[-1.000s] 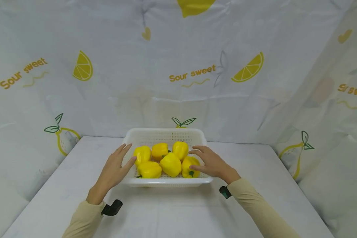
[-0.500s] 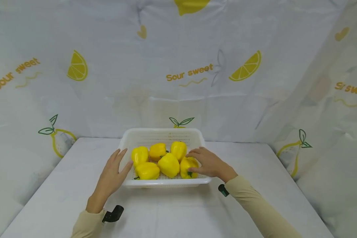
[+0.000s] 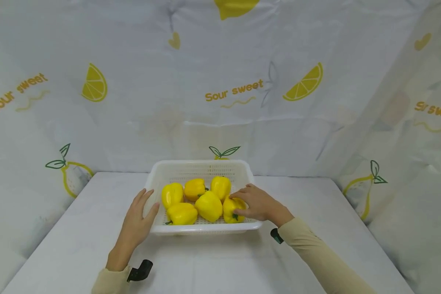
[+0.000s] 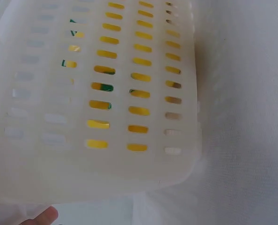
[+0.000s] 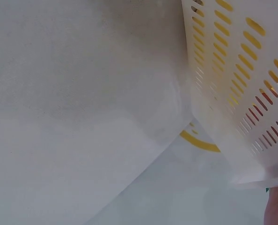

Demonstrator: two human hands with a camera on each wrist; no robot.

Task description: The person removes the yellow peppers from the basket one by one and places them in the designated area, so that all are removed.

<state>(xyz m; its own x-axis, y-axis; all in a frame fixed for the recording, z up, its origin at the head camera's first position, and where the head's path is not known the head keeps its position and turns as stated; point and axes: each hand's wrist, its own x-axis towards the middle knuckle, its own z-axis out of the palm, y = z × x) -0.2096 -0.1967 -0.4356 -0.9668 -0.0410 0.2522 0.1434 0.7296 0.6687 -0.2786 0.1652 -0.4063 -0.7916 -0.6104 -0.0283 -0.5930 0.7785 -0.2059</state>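
Several yellow bell peppers [image 3: 208,206] lie in a white slotted plastic basket [image 3: 206,229] in the head view. My right hand [image 3: 260,203] reaches over the basket's right rim, its fingers curved over the front-right bell pepper [image 3: 228,209] and its thumb near the green stem. My left hand [image 3: 135,222] is at the basket's left rim, fingers extended and thumb spread, with nothing in its grasp. A fingertip [image 4: 46,216] shows below the rim in the left wrist view. Part of my right hand [image 5: 277,208] shows beside the rim in the right wrist view.
The basket stands on a white-covered table [image 3: 220,265], toward its back edge. Behind and beside it hangs a white curtain [image 3: 150,81] printed with lemons. A black wrist camera [image 3: 140,270] sits at the left sleeve, another camera [image 3: 277,235] at the right.
My right hand has come down and closed in over the front-right bell pepper. My left hand has shifted slightly down and left along the basket's side. The peppers lie as before.
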